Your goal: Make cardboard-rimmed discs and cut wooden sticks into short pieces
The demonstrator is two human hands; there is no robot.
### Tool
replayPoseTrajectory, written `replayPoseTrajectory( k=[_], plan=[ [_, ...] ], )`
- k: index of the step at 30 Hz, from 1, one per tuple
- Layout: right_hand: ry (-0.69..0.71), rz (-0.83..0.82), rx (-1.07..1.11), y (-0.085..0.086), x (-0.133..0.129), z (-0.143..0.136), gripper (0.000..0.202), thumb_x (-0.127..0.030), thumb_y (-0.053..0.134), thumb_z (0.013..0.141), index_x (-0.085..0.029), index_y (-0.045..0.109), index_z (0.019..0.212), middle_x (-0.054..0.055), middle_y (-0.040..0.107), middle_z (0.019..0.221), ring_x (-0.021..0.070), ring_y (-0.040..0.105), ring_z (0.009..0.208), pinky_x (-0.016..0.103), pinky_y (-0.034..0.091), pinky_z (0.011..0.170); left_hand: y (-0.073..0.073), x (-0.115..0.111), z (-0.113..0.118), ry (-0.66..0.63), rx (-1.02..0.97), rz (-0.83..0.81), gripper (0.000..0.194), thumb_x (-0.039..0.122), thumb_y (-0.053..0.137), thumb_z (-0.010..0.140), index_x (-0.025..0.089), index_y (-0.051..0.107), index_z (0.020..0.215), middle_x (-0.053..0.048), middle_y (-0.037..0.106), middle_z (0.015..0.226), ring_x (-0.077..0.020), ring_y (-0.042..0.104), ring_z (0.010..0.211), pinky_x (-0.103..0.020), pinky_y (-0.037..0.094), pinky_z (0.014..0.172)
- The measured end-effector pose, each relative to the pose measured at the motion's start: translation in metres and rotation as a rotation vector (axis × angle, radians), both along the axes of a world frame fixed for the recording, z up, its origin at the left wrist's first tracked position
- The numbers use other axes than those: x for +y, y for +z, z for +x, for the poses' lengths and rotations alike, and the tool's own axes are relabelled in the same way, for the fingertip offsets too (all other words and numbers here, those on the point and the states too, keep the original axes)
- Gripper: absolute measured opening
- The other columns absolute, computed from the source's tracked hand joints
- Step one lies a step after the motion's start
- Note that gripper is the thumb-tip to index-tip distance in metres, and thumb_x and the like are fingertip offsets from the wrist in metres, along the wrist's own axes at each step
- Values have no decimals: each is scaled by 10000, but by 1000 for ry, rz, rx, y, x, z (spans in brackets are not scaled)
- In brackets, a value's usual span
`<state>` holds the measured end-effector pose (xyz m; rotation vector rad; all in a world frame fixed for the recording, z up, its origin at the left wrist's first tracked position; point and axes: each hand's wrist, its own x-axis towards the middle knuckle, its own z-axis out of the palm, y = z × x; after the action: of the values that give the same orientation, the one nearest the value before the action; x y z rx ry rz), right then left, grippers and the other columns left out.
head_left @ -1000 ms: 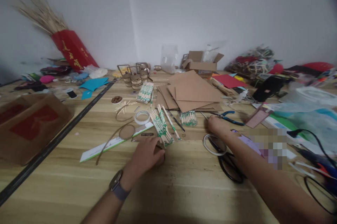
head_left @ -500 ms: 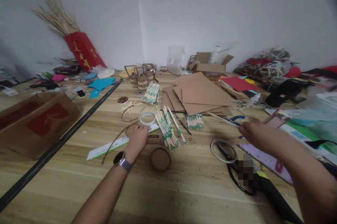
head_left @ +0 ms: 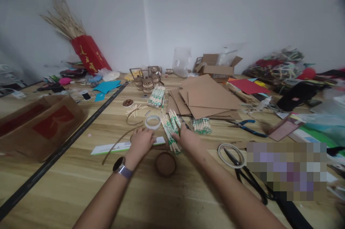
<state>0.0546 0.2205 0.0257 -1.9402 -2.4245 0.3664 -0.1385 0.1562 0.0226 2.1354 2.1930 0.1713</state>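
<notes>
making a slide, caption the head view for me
Left hand near a tape roll, right hand beside green-printed stick packets.

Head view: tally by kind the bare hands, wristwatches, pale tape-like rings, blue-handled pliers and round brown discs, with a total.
Hands: 2, left hand and right hand
Wristwatch: 1
Pale rings: 2, far ring and near ring
Blue-handled pliers: 1
Round brown disc: 1
Total: 7

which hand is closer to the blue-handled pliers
Right. The right hand is left of the blue-handled pliers, by the wrapped sticks; the left hand is farther left, over the white strip.
</notes>
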Motion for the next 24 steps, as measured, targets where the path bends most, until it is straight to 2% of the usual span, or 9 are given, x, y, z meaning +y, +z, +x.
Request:
replayPoseTrajectory(
  k=[2, 4, 6, 8, 10, 12, 19, 24],
  plan=[
    [0, 15, -8, -1, -5, -14, 836, -568, 613, 879, -57, 341, 1482, 274, 657, 1224, 371, 620, 1171, 445, 458, 933, 2, 14, 2, -5, 46, 30, 263, 285, 576, 918, 157, 657, 1133, -168, 674, 1182, -339, 533, 1206, -474, 376, 1033],
    [2, 18, -11, -2, -8, -24, 942, -516, 702, 826, -63, 264, 1526, 297, 600, 1300, 392, 577, 1226, 478, 430, 979, 0, 30, 3, -14, 88, 33, 265, 291, 592, 931, 151, 646, 1149, -144, 672, 1175, -309, 561, 1183, -477, 417, 1023],
    [-2, -9, -1, -2, -7, -30, 868, -387, 715, 843, -69, 276, 1521, 278, 624, 1262, 356, 620, 1177, 442, 457, 957, -5, 45, 3, -18, 121, 23, 281, 322, 605, 945, 159, 632, 1173, -108, 653, 1203, -271, 605, 1124, -487, 484, 973],
    [-2, -51, 18, -2, -2, -33, 691, -285, 678, 885, -86, 370, 1471, 211, 679, 1172, 292, 670, 1087, 399, 492, 924, -11, 56, 3, -15, 147, 24, 318, 342, 613, 949, 170, 610, 1216, -97, 625, 1251, -251, 629, 1087, -480, 531, 926],
    [-3, -89, 33, -2, 4, -34, 481, -279, 637, 935, -126, 497, 1369, 133, 687, 1140, 245, 680, 1022, 407, 523, 905, -16, 63, 0, -13, 168, 31, 339, 340, 617, 947, 174, 596, 1243, -103, 614, 1272, -250, 634, 1078, -470, 548, 906],
    [-10, -112, 44, -3, 9, -35, 354, -326, 615, 964, -151, 576, 1269, 94, 659, 1174, 226, 665, 1006, 432, 550, 884, -18, 65, -4, -12, 186, 37, 341, 337, 617, 947, 174, 594, 1247, -103, 614, 1272, -251, 634, 1079, -469, 549, 904],
    [41, -156, 156, -5, 25, -34, 307, -333, 620, 963, -168, 605, 1221, 85, 637, 1207, 220, 654, 1013, 422, 567, 859, -14, 57, -23, 17, 212, 41, 315, 330, 610, 952, 179, 607, 1229, -102, 618, 1271, -251, 628, 1091, -475, 539, 922],
    [58, -80, 303, 6, 55, -50, 327, -341, 616, 965, -173, 593, 1245, 88, 624, 1237, 232, 645, 1040, 433, 561, 872, -15, 52, -23, 18, 216, 28, 301, 346, 622, 942, 163, 626, 1182, -91, 632, 1238, -256, 620, 1107, -497, 510, 952]
  ],
)
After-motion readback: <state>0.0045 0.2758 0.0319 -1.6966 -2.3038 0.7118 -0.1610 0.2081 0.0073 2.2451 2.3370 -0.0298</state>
